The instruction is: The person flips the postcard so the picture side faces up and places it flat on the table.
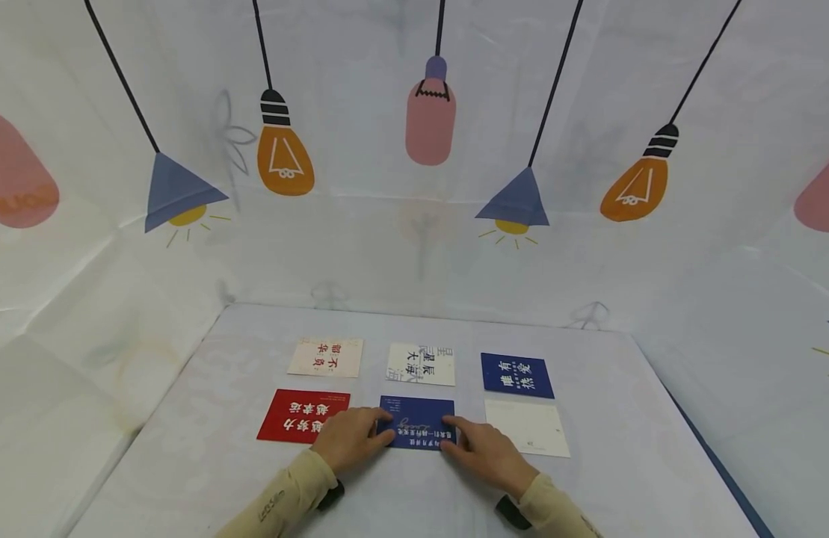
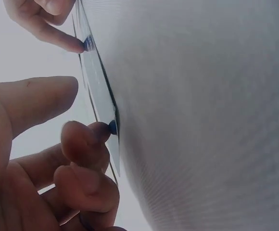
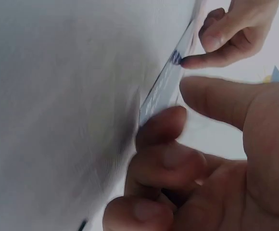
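Observation:
A dark blue postcard [image 1: 417, 422] with white lettering lies flat on the table at the front middle, between the two hands. My left hand [image 1: 350, 437] touches its left side with the index fingertip, the thumb apart from the card. On the right side, the index fingertip of my right hand [image 1: 491, 452] rests on the card. Both wrist views show the postcard [image 2: 98, 79] edge-on and pale with glare, neither thumb gripping it. Beside the left hand, partly covered, is a red postcard [image 1: 293, 411]. A white postcard [image 1: 527, 427] lies beyond the right hand.
Behind lie a cream postcard with red lettering [image 1: 327, 357], a white one with black lettering [image 1: 421, 365] and another blue one [image 1: 518, 375]. White sheeting [image 1: 360, 246] printed with lamps walls the back and sides of the white table [image 1: 199, 456].

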Demonstrator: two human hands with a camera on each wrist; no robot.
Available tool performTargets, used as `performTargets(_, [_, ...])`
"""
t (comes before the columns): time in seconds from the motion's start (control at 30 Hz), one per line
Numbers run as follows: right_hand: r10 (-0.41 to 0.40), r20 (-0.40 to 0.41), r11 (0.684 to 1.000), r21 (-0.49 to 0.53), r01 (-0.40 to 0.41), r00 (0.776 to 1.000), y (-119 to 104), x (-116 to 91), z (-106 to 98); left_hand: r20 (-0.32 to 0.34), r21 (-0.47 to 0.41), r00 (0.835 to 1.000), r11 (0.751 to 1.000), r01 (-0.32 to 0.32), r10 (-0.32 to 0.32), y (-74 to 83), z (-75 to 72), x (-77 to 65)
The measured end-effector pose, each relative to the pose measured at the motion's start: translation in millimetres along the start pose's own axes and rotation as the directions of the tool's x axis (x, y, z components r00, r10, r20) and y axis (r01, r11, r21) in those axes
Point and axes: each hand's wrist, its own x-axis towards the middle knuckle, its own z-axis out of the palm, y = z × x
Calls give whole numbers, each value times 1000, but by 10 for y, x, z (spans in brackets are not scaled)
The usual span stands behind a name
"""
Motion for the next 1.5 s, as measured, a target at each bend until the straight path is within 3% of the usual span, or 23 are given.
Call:
performTargets(0.23, [0,-12,1000,5,0,1000,36,-32,-40,-19,-1,1000,1000,21,-21,37,-2,3])
performTargets(0.43, [-16,-69,1000,17,17,998,44,-38,-108,-56,-8,998,1000,-29,28,99,0,43])
performTargets(0.9, [-15,-128,999,28,19,992,152,-101,-223,-44,-14,995,996,-92,91,424,30,231])
performTargets(1.2, [37,-216,999,30,-31,976,356,-194,-317,-52,25,989,990,-140,141,610,188,465])
performTargets(1.5, [105,-226,994,58,-94,968,551,-324,-455,-26,135,979,971,-196,201,853,359,710])
